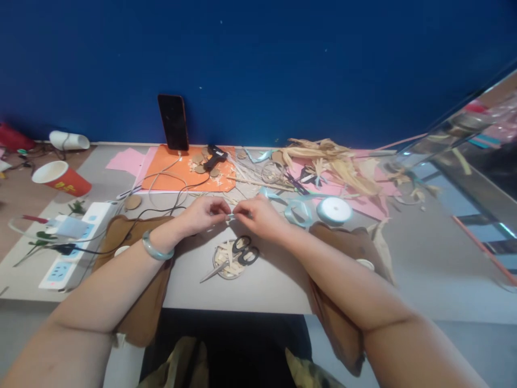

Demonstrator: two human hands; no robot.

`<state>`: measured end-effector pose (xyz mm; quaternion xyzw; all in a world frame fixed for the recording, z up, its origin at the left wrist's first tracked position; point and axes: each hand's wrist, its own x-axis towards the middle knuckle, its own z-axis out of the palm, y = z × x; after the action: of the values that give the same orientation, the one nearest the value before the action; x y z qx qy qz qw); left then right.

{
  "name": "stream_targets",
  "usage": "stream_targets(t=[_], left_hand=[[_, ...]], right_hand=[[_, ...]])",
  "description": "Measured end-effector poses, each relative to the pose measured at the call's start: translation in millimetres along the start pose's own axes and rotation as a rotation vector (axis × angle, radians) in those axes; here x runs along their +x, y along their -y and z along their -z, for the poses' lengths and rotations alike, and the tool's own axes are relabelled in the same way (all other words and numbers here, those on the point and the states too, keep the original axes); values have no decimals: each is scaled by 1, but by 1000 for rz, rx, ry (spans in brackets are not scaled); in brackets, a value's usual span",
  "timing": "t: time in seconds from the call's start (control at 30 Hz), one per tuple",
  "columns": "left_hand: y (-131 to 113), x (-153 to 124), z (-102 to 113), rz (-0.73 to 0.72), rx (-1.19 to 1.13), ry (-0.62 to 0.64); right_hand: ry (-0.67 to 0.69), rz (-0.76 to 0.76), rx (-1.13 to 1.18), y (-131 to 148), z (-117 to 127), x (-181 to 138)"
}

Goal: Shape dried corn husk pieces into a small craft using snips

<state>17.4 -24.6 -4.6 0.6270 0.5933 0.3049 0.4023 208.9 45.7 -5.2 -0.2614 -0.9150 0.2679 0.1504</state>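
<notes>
My left hand (205,216), with a pale bangle at the wrist, is closed in a pinch over the middle of the table. Facing it, almost fingertip to fingertip, my right hand (260,216) pinches too. Between them a short bit of thin pale-blue ribbon (230,216) shows; most of it is hidden by the fingers. Just below lie scissors (232,261) with black handles, resting across a round dish (226,276) of cream-coloured strips. Right of my right hand are loose loops of light-blue ribbon (298,211) and a ribbon spool (334,210).
Behind the hands, a black glue gun (216,157) lies on an orange sheet (165,175), its cord running left. A phone (173,123) leans on the blue partition. Dried husks (335,161) lie back right. A power strip (76,248) and a red paper cup (67,180) stand left.
</notes>
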Motion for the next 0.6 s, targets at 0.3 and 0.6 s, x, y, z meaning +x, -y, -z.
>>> stream_targets(t=[0.3,0.6], left_hand=[[11,2,24,118,795,-279],[15,8,23,157,924,-209]], right_hand=[[293,-223,-593,-7,39,-2],[57,-217,-407,-18,26,6]])
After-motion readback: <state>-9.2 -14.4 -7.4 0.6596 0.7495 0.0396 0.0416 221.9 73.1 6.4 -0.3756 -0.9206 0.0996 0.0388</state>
